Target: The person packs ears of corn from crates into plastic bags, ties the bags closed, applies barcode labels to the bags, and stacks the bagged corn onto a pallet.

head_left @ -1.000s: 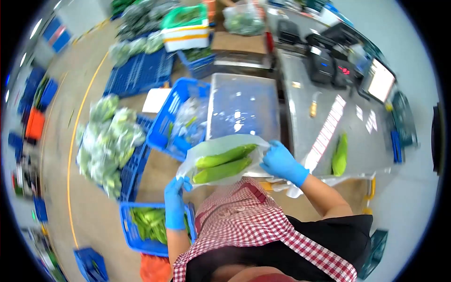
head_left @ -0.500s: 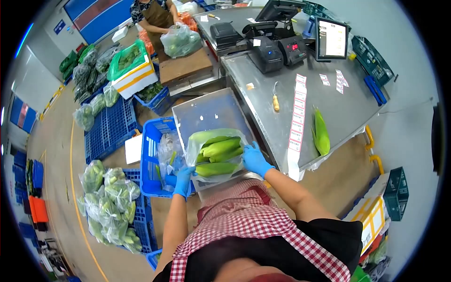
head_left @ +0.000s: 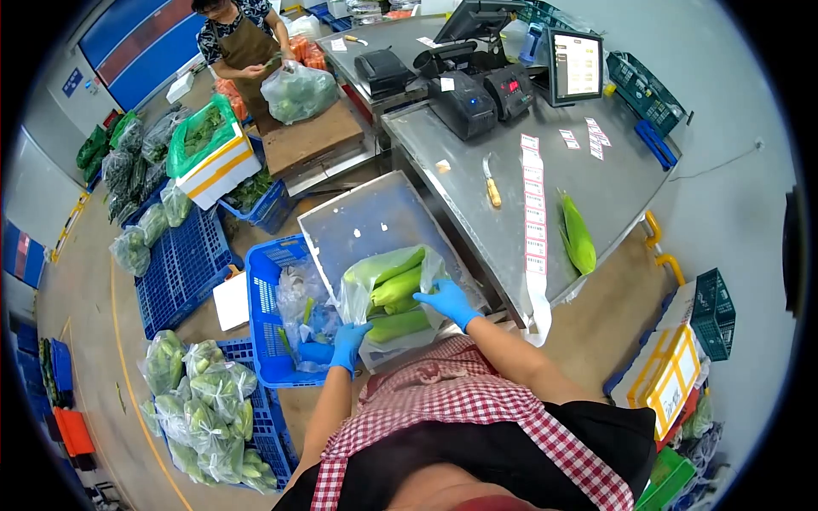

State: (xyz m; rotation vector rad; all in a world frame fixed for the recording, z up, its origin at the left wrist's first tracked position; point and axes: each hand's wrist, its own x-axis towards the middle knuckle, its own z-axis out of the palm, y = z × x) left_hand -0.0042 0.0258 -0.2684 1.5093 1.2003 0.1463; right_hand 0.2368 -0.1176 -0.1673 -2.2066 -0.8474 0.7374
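Observation:
A clear plastic bag (head_left: 348, 294) holds several green corn ears in their husks (head_left: 397, 288) and lies on a grey platform (head_left: 366, 209) in front of me. My left hand (head_left: 348, 346), in a blue glove, is closed on the bag's near left edge. On the right side, my right hand (head_left: 450, 304), also gloved, grips the bag near its opening, its fingers lying over the corn. The fingertips of both hands are partly hidden by plastic. A single corn ear (head_left: 578, 236) rests on the metal table (head_left: 477, 170) to the right.
A blue crate (head_left: 260, 294) with crumpled plastic stands left of the platform. A label strip (head_left: 534, 204), a curved knife (head_left: 492, 183) and a label printer (head_left: 464, 102) are on the table. Bagged corn (head_left: 204, 400) sits on a blue pallet. A co-worker (head_left: 247, 51) handles a filled bag.
My right hand has moved inward from the bag's right edge, over the corn. The bag's opening and the ears have shifted slightly. The co-worker has straightened up, and my view has turned a little.

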